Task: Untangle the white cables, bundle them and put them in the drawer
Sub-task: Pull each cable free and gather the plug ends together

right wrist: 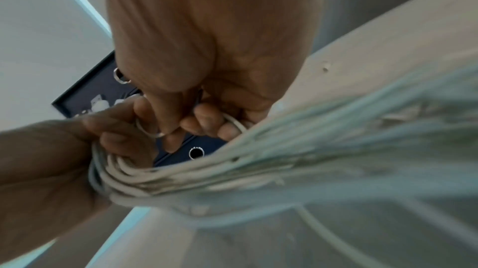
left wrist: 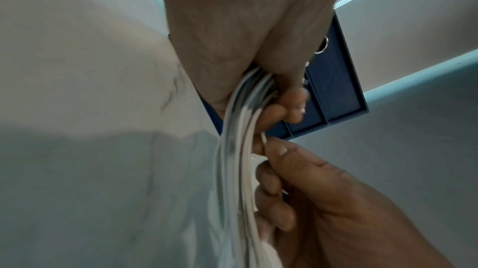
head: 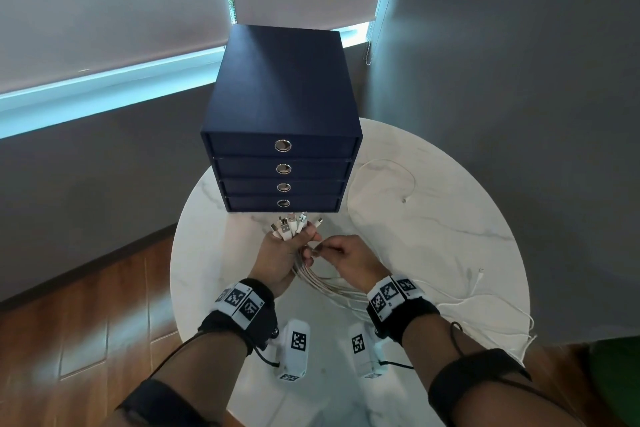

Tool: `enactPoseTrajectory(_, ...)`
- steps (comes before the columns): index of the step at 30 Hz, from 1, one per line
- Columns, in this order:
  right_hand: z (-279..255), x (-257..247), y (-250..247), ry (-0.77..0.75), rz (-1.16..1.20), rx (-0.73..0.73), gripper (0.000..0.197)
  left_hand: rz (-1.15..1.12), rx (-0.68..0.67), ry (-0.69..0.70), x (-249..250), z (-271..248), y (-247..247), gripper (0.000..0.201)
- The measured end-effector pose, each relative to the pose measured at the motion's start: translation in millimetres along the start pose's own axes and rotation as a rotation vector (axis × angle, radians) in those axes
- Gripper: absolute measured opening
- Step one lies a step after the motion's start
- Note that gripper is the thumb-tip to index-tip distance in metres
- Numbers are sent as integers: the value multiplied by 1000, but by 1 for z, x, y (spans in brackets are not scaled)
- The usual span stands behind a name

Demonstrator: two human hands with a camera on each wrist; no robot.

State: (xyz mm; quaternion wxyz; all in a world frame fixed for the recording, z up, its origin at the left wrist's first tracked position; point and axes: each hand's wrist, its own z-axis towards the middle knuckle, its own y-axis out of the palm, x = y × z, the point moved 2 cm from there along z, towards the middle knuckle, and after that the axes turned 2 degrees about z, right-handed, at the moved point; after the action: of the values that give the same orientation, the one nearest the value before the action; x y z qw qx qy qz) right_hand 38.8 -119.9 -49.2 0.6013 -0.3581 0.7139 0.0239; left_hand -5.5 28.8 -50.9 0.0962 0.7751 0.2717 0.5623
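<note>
in the middle of the head view, the left hand (head: 284, 258) squeezes the white cables (head: 323, 282) tight. the right hand (head: 346, 260) pinches one cable beside it.

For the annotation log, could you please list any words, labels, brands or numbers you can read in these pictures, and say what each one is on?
No readable words, brands or numbers.
Wrist bands and: black-and-white square code markers only; tiny characters beside them are too small to read.
Blue drawer unit: no label.
White cables: no legible print.

Cables (right wrist: 349, 129) (right wrist view) blurred beyond hand
</note>
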Motion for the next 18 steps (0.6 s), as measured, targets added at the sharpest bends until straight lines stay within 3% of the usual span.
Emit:
enactPoseTrajectory(8,-17,21,-38,-37,-214,-11,14,205,258,44,-11,4,-9,9)
enactPoseTrajectory(13,-38,57,-113,92,-321,19,13,-24,401,1,-9,6,-12,7)
enactPoseTrajectory(18,-78,91,-207,239,-560,185,17,-336,410,-21,-8,9,-10,21)
